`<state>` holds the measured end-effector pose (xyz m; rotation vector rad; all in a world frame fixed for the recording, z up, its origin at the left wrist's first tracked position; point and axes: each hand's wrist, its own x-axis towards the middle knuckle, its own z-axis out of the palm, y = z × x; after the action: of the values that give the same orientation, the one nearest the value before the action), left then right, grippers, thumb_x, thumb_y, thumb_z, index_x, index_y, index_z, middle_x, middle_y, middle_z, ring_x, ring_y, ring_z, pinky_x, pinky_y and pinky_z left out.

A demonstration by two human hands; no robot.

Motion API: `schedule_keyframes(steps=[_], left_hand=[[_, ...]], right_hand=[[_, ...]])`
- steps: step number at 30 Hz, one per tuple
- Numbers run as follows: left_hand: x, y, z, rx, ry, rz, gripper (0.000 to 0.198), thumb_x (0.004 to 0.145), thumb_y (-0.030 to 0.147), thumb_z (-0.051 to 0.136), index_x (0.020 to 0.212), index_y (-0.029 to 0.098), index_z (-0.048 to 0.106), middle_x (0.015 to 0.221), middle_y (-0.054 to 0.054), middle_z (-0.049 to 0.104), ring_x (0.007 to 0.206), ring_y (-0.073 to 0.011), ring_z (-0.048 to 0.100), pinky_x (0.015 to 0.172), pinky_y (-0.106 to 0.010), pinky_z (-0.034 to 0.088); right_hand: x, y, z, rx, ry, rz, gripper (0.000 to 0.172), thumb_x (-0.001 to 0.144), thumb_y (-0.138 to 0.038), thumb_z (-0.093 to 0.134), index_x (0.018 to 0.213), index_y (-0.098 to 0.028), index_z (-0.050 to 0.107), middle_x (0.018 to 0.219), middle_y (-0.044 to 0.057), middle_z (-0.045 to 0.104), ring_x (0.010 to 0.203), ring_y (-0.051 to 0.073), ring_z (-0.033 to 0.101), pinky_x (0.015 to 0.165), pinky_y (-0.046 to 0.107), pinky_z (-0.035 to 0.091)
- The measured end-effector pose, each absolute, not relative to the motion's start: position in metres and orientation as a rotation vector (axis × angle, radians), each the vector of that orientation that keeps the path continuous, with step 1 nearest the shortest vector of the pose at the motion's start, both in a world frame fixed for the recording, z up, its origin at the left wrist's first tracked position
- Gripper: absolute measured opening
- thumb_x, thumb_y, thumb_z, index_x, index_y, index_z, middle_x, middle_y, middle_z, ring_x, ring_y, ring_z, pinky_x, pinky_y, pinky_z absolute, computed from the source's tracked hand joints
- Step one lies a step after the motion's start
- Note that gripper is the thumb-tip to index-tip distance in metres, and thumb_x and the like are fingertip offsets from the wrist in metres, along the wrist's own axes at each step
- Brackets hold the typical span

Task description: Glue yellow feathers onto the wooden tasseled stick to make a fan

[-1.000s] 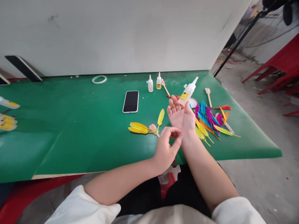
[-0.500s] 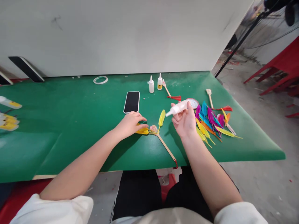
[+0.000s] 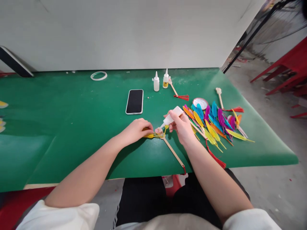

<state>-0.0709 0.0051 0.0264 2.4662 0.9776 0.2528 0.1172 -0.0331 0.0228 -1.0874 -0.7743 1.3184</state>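
Observation:
My right hand (image 3: 183, 127) is closed round a white glue bottle (image 3: 172, 116), tilted so its nozzle points down-left at a small pink ornament (image 3: 158, 130) at the head of a wooden stick (image 3: 173, 152). My left hand (image 3: 136, 129) lies palm down, its curled fingers pressing yellow feathers (image 3: 150, 135) against the green table (image 3: 72, 127) just left of that ornament. The stick runs down-right to a red tassel near the table's front edge.
A pile of coloured feathers (image 3: 216, 124) with another tasselled stick lies to the right. A phone (image 3: 134, 101) lies face up behind my left hand. Two small glue bottles (image 3: 161, 80), a round tin (image 3: 200, 103) and a white ring (image 3: 98, 76) sit further back.
My right hand has brought the glue bottle down and left until its nozzle reaches the ornament. My left hand has stayed on the yellow feathers. The camera has shifted slightly.

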Motion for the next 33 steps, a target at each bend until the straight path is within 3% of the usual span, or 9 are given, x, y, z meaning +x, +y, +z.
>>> schedule_keyframes(steps=[5, 9, 14, 24, 33], left_hand=[[-0.068, 0.001, 0.025, 2.582, 0.987, 0.24, 0.016, 0.085, 0.025, 0.05, 0.079, 0.018, 0.063, 0.073, -0.002, 0.063, 0.074, -0.0157, 0.056, 0.069, -0.028, 0.038], [-0.066, -0.003, 0.027, 2.68, 0.979, 0.25, 0.015, 0.086, 0.023, 0.05, 0.079, 0.016, 0.062, 0.076, -0.003, 0.064, 0.077, -0.017, 0.057, 0.071, -0.03, 0.037], [-0.066, -0.005, 0.024, 2.775, 0.917, 0.346, 0.018, 0.088, 0.023, 0.046, 0.079, 0.015, 0.06, 0.074, -0.003, 0.063, 0.074, -0.0165, 0.056, 0.069, -0.03, 0.037], [-0.076, 0.0, 0.029, 2.964, 0.905, 0.589, 0.024, 0.09, 0.02, 0.04, 0.08, 0.015, 0.061, 0.077, -0.005, 0.065, 0.076, -0.0171, 0.058, 0.071, -0.032, 0.04], [-0.071, -0.004, 0.019, 3.045, 0.704, 0.373, 0.021, 0.088, 0.018, 0.043, 0.082, 0.016, 0.063, 0.077, -0.004, 0.064, 0.075, -0.017, 0.056, 0.069, -0.031, 0.039]], right_hand=[[0.118, -0.034, 0.021, -1.14, -0.812, 1.272, 0.031, 0.073, -0.049, 0.058, 0.074, -0.018, 0.057, 0.046, -0.004, 0.054, 0.031, 0.006, 0.04, 0.028, 0.018, 0.032], [0.114, -0.035, 0.018, -1.26, -0.934, 1.139, 0.031, 0.07, -0.049, 0.061, 0.076, -0.02, 0.053, 0.063, -0.003, 0.062, 0.029, 0.003, 0.037, 0.026, 0.018, 0.024], [0.113, -0.036, 0.011, -1.342, -1.135, 1.025, 0.029, 0.07, -0.047, 0.062, 0.082, -0.022, 0.054, 0.06, -0.006, 0.057, 0.036, 0.006, 0.044, 0.033, 0.019, 0.031], [0.115, -0.038, 0.008, -1.33, -1.165, 0.958, 0.025, 0.066, -0.04, 0.067, 0.082, -0.022, 0.059, 0.059, -0.005, 0.057, 0.04, 0.006, 0.04, 0.039, 0.021, 0.029], [0.113, -0.039, 0.009, -1.286, -1.125, 0.924, 0.025, 0.068, -0.041, 0.065, 0.083, -0.022, 0.058, 0.063, -0.004, 0.056, 0.047, 0.008, 0.044, 0.04, 0.02, 0.031]])
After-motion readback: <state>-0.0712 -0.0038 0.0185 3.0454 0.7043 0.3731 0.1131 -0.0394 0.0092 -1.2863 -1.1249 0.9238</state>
